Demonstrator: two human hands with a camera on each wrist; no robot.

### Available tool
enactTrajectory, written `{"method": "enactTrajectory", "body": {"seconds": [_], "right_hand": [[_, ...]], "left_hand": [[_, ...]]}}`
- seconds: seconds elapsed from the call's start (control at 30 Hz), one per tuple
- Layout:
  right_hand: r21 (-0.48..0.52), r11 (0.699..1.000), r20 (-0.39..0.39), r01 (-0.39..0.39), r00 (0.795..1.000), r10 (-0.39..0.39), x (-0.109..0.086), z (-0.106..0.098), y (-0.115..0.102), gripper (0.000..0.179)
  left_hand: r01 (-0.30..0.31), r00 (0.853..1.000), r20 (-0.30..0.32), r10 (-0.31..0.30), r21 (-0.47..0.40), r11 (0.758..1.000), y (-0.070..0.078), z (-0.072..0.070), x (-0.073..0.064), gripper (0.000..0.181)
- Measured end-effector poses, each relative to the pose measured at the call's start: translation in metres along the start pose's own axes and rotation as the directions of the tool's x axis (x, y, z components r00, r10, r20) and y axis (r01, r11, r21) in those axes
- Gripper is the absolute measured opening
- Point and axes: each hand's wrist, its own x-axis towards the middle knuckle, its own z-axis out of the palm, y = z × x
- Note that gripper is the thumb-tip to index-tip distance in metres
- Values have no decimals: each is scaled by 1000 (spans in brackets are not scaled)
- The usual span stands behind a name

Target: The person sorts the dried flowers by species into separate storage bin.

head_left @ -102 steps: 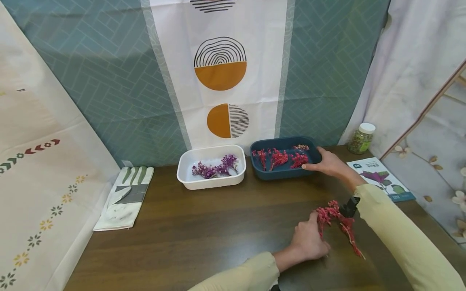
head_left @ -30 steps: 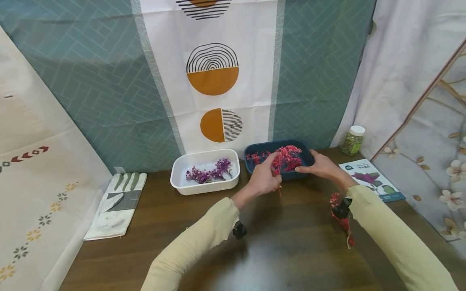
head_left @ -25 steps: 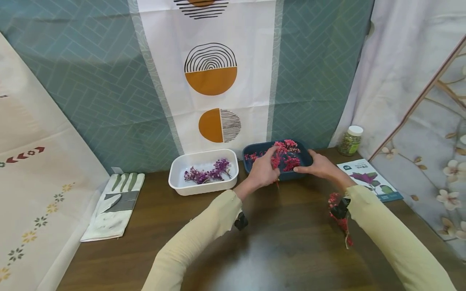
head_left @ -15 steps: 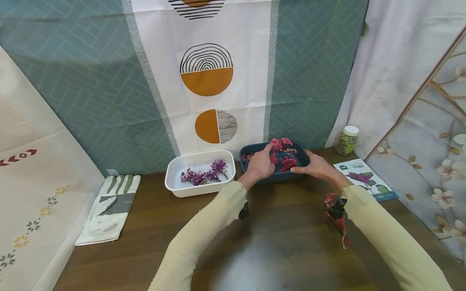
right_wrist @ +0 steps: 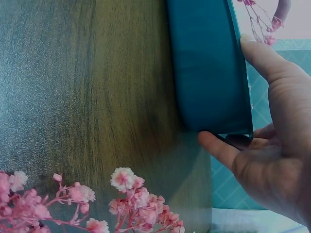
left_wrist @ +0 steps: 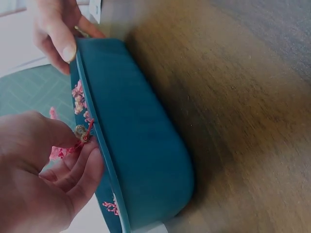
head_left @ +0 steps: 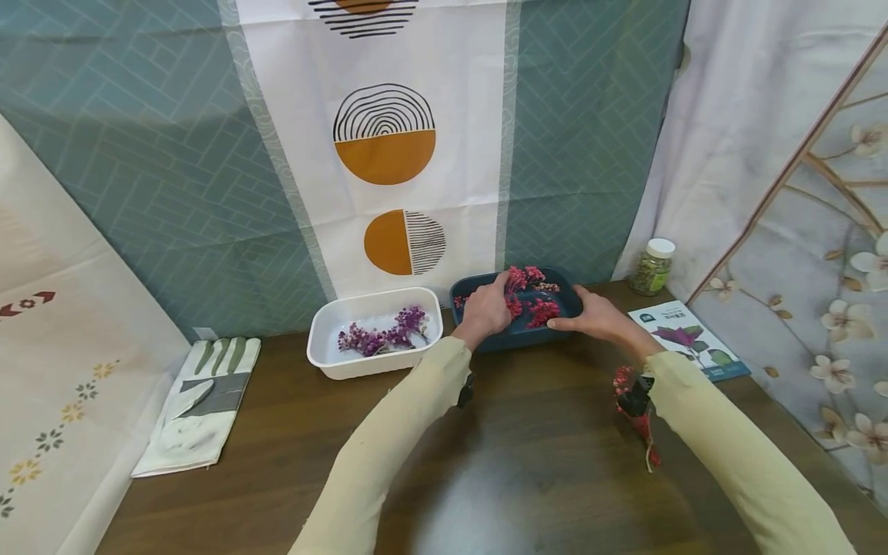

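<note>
In the head view, a dark blue tray (head_left: 516, 339) holding several sprigs of red dried flowers (head_left: 543, 311) stands against the back cloth. Over its left half is my left hand (head_left: 487, 310), pinching the stem of a red dried flower sprig (head_left: 522, 276). The left wrist view shows the stem (left_wrist: 83, 136) between thumb and fingers, right at the tray's rim. My right hand (head_left: 602, 317) grips the tray's right end, its thumb on the front rim and fingers round the corner. Another red sprig (head_left: 633, 420) lies on the table, partly hidden by the right wrist.
Left of the blue tray stands a white tray (head_left: 378, 367) with purple dried flowers (head_left: 378, 337). A folded pair of gloves (head_left: 201, 416) lies at the left. At the right are a jar (head_left: 652, 268) with a white lid and a printed card (head_left: 687, 339) on the wooden table (head_left: 527, 462).
My left hand has brought a red sprig from the table at the front right into the blue tray, lowering over it. My right hand has stayed on the tray's end; the view has shifted slightly.
</note>
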Motion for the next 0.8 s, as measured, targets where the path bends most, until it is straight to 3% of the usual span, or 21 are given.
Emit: {"method": "enactTrajectory", "body": {"seconds": [0.63,0.73,0.8], "right_hand": [[-10,999,0,36,999,-36,-1,3,-2,110],[-11,999,-9,33,999,-33,-2,2,-1,110],[-19,999,-5,28,1000,-29,-1,0,-1,109]], "left_hand": [[-27,1000,14,26,74,997,-11,7,8,65],[-25,1000,-11,27,109,994,-8,6,6,63],[-14,997,-71,23,117,993,-6,6,0,60]]}}
